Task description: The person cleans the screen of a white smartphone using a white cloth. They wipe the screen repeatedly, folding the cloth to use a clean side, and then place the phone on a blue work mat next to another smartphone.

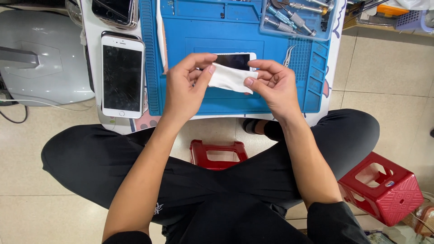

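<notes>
At the centre of the frame, above the blue mat (235, 34) on the bench, left hand (185, 86) and right hand (275, 83) each pinch one end of a white wipe (230, 77) — soft, light, limp, likely best held by its edges over the white phone (235, 61).

White cloth over a bright blue work mat

A white cloth (230, 77) is shown against a blue mat (235, 27) with a grid-patterned right edge. A white phone (122, 74) with a black, crack-lined screen is seen at the desk's left edge. Black trousers (90, 158), two red stools (379, 187) and beige floor tiles (389, 68) are pictured below.
</notes>
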